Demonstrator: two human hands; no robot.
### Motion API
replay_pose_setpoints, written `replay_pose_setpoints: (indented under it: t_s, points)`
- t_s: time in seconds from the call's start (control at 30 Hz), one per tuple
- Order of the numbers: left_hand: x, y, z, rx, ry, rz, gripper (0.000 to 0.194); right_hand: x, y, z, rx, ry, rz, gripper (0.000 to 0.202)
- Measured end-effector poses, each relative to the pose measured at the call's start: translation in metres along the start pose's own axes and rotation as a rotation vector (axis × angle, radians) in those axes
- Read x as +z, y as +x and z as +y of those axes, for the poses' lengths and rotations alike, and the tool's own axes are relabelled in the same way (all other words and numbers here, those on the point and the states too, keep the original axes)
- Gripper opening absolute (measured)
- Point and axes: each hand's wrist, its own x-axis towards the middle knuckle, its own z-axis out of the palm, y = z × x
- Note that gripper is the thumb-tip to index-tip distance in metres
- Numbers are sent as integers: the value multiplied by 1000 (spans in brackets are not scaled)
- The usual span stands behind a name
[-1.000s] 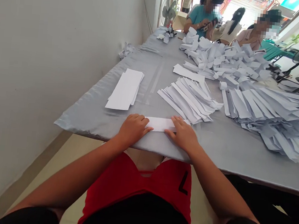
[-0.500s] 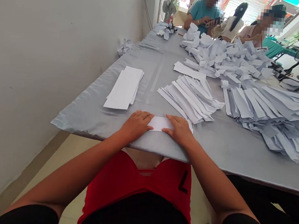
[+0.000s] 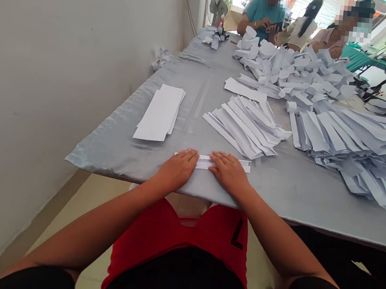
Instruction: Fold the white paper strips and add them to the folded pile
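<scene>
While pressing part-folded paper strip (image 3: 203,163) at centre under left hand (image 3: 180,167) and right hand (image 3: 229,171), both laid flat, can see folded strips (image 3: 251,128) done at centre right, flat sheets (image 3: 160,112) yet unfolded at centre left.

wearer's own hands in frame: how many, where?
2. Left hand: palm down over the left part of the folded paper strip near the table edge. Right hand: palm down farther right on that strip, apart from the left. Neither is hidden.

One black character (image 3: 236,234) on the red garment (image 3: 211,234); it reads "L"
</scene>
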Motion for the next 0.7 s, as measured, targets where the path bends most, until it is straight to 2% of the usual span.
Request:
replay_pose_setpoints:
  t_s: [0.33,0.57,0.7]
  points:
    - [2,-11,-1,-17,-103,-80,50,4,-5,-2,33,79,-102,42]
    - [5,-9,-2,-26,-139,-76,51,0,-4,-5,49,68,-125,43]
    - [4,-9,-2,-32,-133,-83,51,-2,-3,-8,-2,84,-103,43]
